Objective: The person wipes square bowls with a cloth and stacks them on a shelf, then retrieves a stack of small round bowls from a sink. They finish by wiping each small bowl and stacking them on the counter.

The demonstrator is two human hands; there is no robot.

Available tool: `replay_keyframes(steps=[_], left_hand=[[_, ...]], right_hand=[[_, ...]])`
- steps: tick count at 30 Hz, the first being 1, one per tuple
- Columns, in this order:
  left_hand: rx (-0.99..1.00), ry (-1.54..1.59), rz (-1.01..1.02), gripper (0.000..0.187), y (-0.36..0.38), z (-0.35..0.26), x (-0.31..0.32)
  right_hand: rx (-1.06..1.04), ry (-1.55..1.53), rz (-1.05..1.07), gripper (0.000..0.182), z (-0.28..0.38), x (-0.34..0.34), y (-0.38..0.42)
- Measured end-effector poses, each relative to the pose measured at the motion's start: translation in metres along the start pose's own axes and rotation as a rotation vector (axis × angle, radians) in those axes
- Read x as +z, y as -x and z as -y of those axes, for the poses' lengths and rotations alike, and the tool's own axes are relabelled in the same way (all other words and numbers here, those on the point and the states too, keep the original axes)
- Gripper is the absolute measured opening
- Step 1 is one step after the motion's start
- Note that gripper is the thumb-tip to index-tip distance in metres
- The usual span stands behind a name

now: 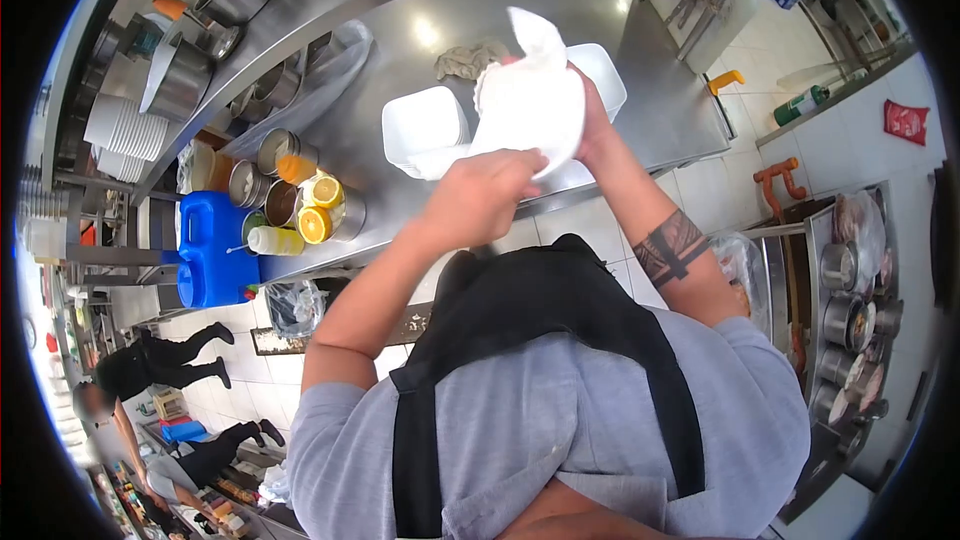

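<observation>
A smooth white rounded dish (pixel 540 115), held up at the grey steel table (pixel 400 50) beside a soft white cloth (pixel 537 35), seems light, stiff, slippery; its rim suits gripping. The left hand (pixel 485 192) pinches its near edge; the right hand (pixel 594 122) is behind, its grip mostly hidden, unclear.

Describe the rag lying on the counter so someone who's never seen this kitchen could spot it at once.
Start at the steel counter in front of the wearer. Find the white tubs on its left part; the rag lies just beyond them, slightly to the right. Its crumpled, dull beige folds set it apart from the smooth white tubs.
</observation>
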State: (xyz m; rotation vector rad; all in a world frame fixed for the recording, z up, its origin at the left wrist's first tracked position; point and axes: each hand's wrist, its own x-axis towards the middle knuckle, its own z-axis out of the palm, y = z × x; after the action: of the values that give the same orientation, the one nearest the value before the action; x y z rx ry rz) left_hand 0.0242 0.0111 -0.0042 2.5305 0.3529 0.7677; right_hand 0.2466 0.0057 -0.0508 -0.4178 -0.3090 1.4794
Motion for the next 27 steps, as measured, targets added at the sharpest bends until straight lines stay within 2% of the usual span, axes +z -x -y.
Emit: replay_keyframes(steps=[1,2,3,4,6,7,8,9,10,11,12,13,14,15,16,18,19,20,21,22,24,26,27], left_hand=[[0.149,-0.003,0.067,0.031,-0.003,0.013,0.001],[0.299,-0.005,0.133,0.023,-0.007,0.024,0.000],[0.257,0.031,0.273,0.024,-0.011,0.031,-0.010],[0.261,0.037,0.277,0.024,-0.014,0.041,-0.014],[0.296,-0.042,0.103,0.026,-0.019,0.061,-0.015],[0.156,-0.012,-0.005,0.037,-0.017,0.069,-0.009],[0.162,-0.011,0.002,0.037,-0.018,0.074,0.003],[-0.074,0.612,-0.175,0.048,-0.022,0.073,0.021],[-0.326,1.232,-0.349,0.061,-0.027,0.071,0.038],[-0.379,1.349,-0.401,0.077,-0.031,0.071,0.051],[-0.377,1.356,-0.400,0.077,-0.035,0.071,0.059],[-0.484,1.620,-0.358,0.076,-0.039,0.072,0.065],[-0.590,1.880,-0.305,0.075,-0.044,0.073,0.070],[-0.622,1.835,-0.243,0.071,-0.053,0.070,0.074],[-0.624,1.753,-0.172,0.070,-0.060,0.071,0.076],[-0.756,1.831,-0.176,0.067,-0.065,0.068,0.080],[-0.762,1.834,-0.168,0.067,-0.064,0.073,0.085],[-0.742,1.909,-0.281,0.067,-0.061,0.082,0.091],[-0.715,1.980,-0.395,0.067,-0.061,0.090,0.092],[-0.719,1.980,-0.381,0.067,-0.060,0.094,0.088],[-0.686,2.039,-0.294,0.065,-0.050,0.097,0.081],[-0.646,2.111,-0.246,0.064,-0.049,0.083,0.079],[-0.717,2.061,-0.217,0.066,-0.053,0.071,0.081]], right_hand=[[0.135,-0.059,0.129,0.044,0.010,-0.006,0.001],[0.126,-0.056,0.126,0.044,0.017,-0.019,0.002],[0.225,-0.004,0.094,0.044,0.021,-0.038,0.003],[0.326,0.046,0.061,0.044,0.023,-0.057,0.003],[0.310,0.095,0.060,0.045,0.025,-0.072,0.003],[0.238,0.286,-0.051,0.045,0.026,-0.064,0.008],[0.162,0.477,-0.163,0.046,0.028,-0.055,0.011],[0.073,0.581,-0.271,0.049,0.025,-0.044,0.011],[0.067,0.579,-0.278,0.049,0.021,-0.041,0.010],[-0.099,0.893,-0.272,0.046,0.018,-0.038,0.009],[-0.266,1.207,-0.258,0.043,0.014,-0.035,0.008],[-0.264,1.211,-0.261,0.043,0.008,-0.028,0.006],[-0.321,1.630,-0.328,0.039,0.002,-0.020,0.003],[-0.374,2.046,-0.399,0.037,-0.006,-0.013,0.000],[-0.375,2.048,-0.408,0.037,-0.014,-0.007,-0.002],[-0.632,1.816,-0.156,0.038,-0.022,-0.001,-0.006],[-0.441,1.526,-0.089,0.043,-0.025,-0.006,-0.007],[-0.439,1.522,-0.101,0.043,-0.028,-0.012,0.001],[-0.331,1.474,-0.020,0.046,-0.027,-0.002,0.016],[-0.226,1.424,0.061,0.049,-0.023,0.005,0.029],[-0.220,1.505,0.078,0.053,-0.004,-0.003,0.047],[-0.199,2.277,0.203,0.053,0.018,-0.015,0.052],[-0.134,2.375,0.177,0.051,0.025,-0.008,0.050]])
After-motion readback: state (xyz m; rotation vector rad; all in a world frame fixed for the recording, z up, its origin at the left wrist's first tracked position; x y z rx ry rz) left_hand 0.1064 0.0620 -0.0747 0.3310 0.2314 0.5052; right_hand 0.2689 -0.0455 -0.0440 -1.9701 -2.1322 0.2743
